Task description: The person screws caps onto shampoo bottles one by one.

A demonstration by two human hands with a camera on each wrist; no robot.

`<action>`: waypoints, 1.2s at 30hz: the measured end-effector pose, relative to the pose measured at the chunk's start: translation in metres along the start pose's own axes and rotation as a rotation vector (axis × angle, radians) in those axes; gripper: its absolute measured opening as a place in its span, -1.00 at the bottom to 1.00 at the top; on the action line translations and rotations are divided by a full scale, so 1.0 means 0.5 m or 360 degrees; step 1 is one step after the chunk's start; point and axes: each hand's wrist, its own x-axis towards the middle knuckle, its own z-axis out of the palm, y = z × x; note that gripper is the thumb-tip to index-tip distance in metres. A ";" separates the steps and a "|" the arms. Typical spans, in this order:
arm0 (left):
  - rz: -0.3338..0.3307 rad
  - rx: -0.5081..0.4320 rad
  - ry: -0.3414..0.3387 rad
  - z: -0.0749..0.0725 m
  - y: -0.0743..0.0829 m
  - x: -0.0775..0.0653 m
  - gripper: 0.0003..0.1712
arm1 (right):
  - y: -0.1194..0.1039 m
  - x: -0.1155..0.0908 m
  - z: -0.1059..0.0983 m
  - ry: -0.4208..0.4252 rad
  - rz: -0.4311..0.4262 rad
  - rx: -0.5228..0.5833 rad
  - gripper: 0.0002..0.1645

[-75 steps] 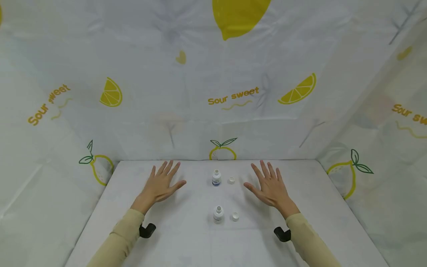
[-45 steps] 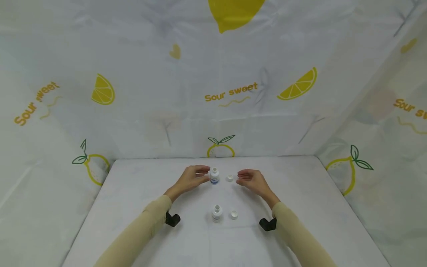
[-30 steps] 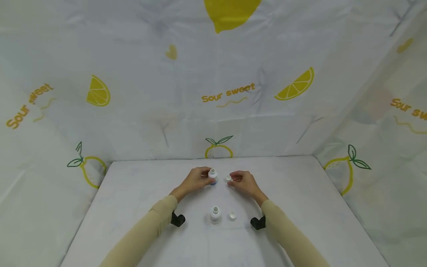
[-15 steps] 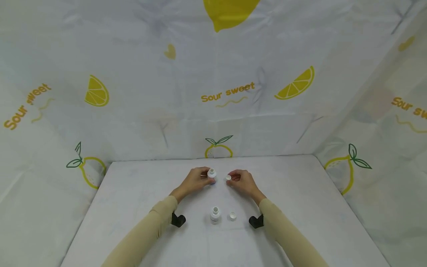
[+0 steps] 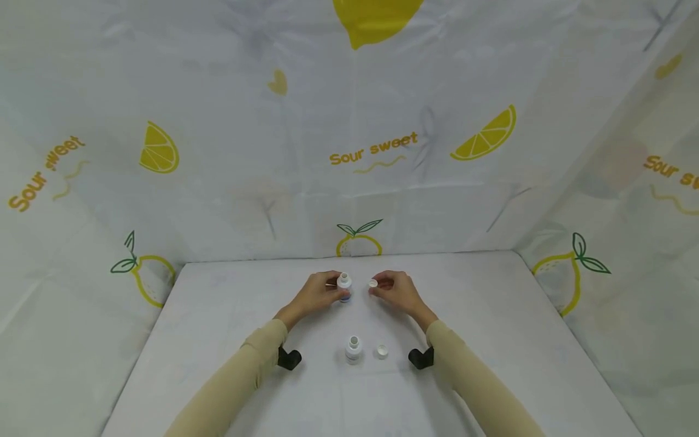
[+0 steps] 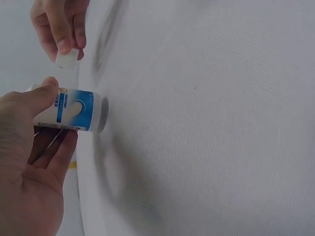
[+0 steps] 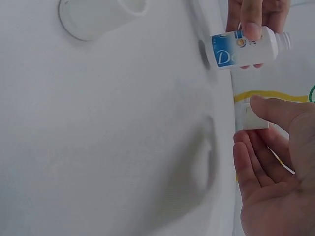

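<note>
Both hands (image 5: 315,293) (image 5: 401,293) apart, in thumb-and-finger grips

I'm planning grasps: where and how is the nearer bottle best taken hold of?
Probably round the body of the nearer bottle, coming from the left: it stands upright, its body is broader than the open neck, and a loose cap lies just to its right.

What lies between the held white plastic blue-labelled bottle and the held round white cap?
In the head view, the stretch between bottle and cap is bare: only white tabletop shows.
</note>
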 end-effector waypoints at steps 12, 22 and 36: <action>0.0054 -0.0028 -0.0027 -0.011 0.012 -0.003 -0.51 | -0.055 -0.004 -0.021 -0.0061 -0.0182 0.0037 -0.66; 0.0091 0.0013 -0.0054 -0.017 0.017 -0.009 -0.48 | -0.079 -0.007 -0.026 -0.0101 -0.0299 0.0073 -0.68; 0.0131 0.0029 -0.0101 -0.023 0.023 -0.011 -0.45 | -0.111 -0.012 -0.027 -0.0144 -0.0383 0.0022 -0.67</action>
